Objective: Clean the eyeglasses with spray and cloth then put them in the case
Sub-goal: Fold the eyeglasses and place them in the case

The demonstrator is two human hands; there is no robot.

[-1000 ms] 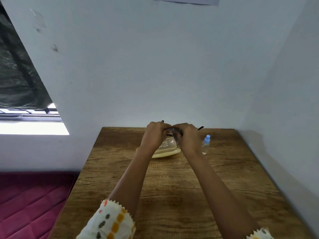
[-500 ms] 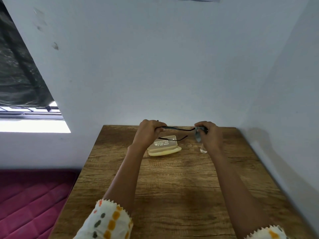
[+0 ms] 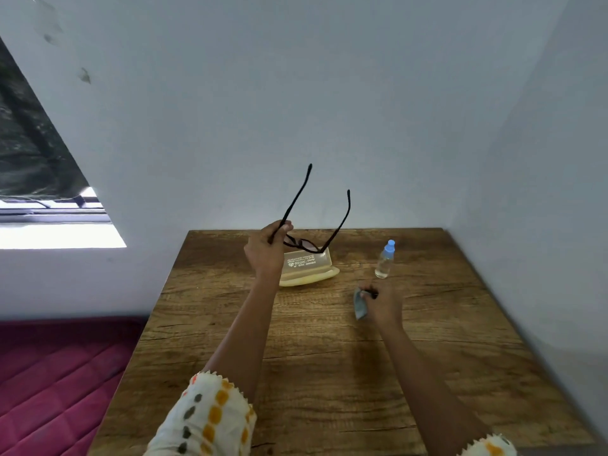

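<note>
My left hand [image 3: 267, 250] pinches one temple arm of the black eyeglasses [image 3: 307, 243] and holds them above the table, arms unfolded and pointing up toward the wall. Just below and behind them lies the pale yellow glasses case [image 3: 309, 269], its lid up. My right hand [image 3: 381, 302] rests low over the table, fingers closed on a small grey-blue cloth [image 3: 359, 304]. The clear spray bottle [image 3: 384, 261] with a blue cap stands upright beyond my right hand, apart from it.
The wooden table [image 3: 312, 357] sits in a corner, with white walls close behind and on the right. Its left edge drops to a red quilted mattress [image 3: 59, 383]. A window opening lies far left.
My hands have separated. The right hand let go of the glasses and dropped toward the table with the cloth. The left hand tilted the glasses so their arms point up.
</note>
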